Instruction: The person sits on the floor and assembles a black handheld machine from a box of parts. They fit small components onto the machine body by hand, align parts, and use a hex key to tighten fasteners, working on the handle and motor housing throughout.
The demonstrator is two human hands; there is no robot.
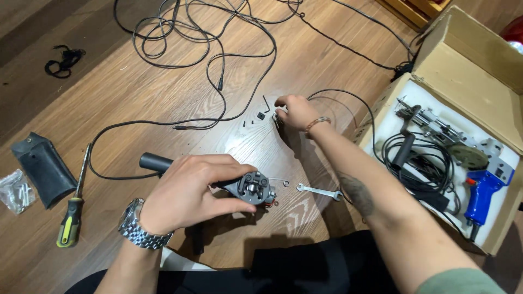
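Observation:
My left hand (188, 190) grips a black tool with a round grey mechanical head (254, 188) and a black cylindrical handle (155, 161), held just above the wooden floor. My right hand (294, 111) reaches forward and rests its fingertips on the floor, pinching at a small part beside several tiny screws (251, 121) and a black hex key (266, 102). Whether it holds anything is hidden by the fingers. A small silver wrench (318, 191) lies on the floor between my forearms.
A cardboard box (463, 60) at the right holds a white foam tray with a blue-handled tool (482, 190), coiled cable and metal parts. Black cables (207, 60) loop across the floor. At the left lie a yellow-handled screwdriver (73, 215), a black pouch (43, 169) and a small plastic bag (16, 190).

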